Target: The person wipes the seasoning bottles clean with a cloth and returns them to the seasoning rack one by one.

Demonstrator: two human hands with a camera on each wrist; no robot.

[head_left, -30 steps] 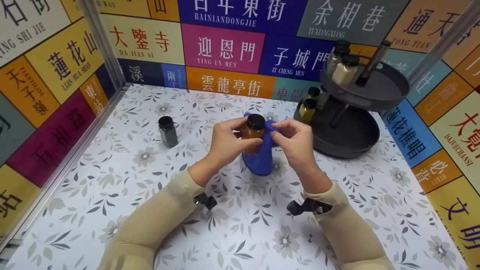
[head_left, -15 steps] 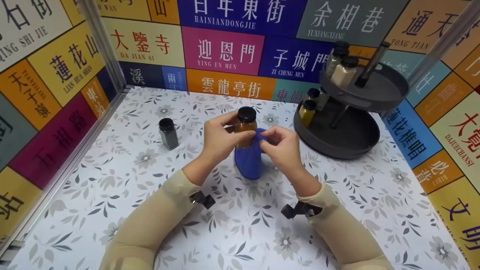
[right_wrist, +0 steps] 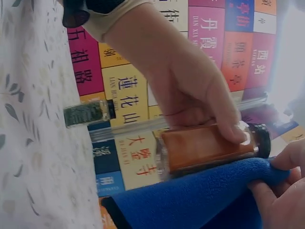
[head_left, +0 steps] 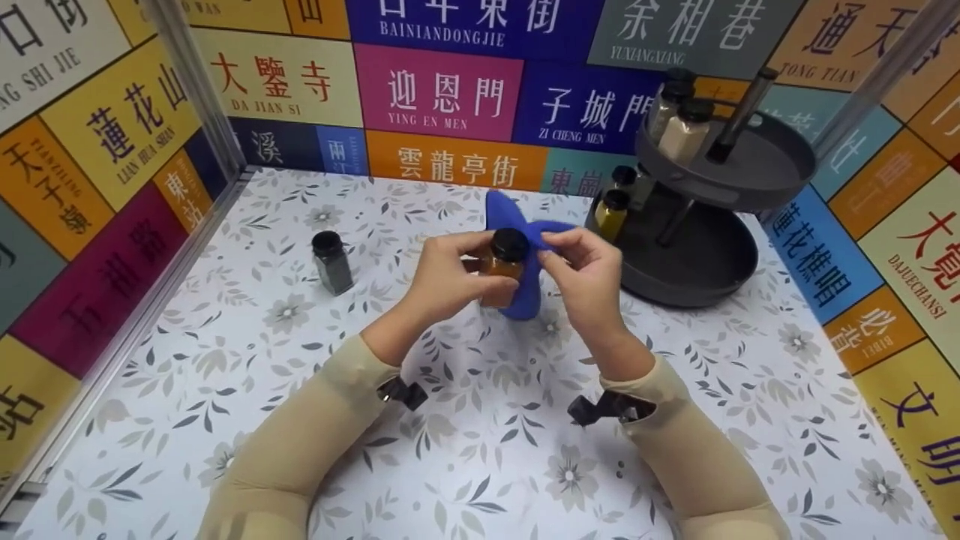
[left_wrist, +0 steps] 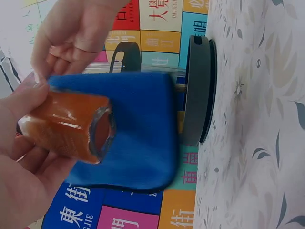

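My left hand [head_left: 457,274] grips a clear spice jar [right_wrist: 207,148] of orange-brown powder with a black lid, held above the table. Thumb on one side and fingers on the other, it keeps the jar upright in the head view. Between finger and thumb my right hand [head_left: 589,281] pinches a blue cloth [left_wrist: 138,129]. The cloth hangs down right beside the jar, on its far side in the left wrist view, and flares out above the hands in the head view.
A second jar with dark green contents [head_left: 332,262] stands on the floral tabletop [head_left: 480,465] at left. To the right, a black two-tier rack [head_left: 690,277] holds several jars, including one with yellow contents [head_left: 611,214]. Printed panels [head_left: 435,90] wall the table.
Both hands shifted left and nearer, then back right. The cloth has swung from hanging below the jar to spreading up and out behind it. Jar and cloth stay held throughout.
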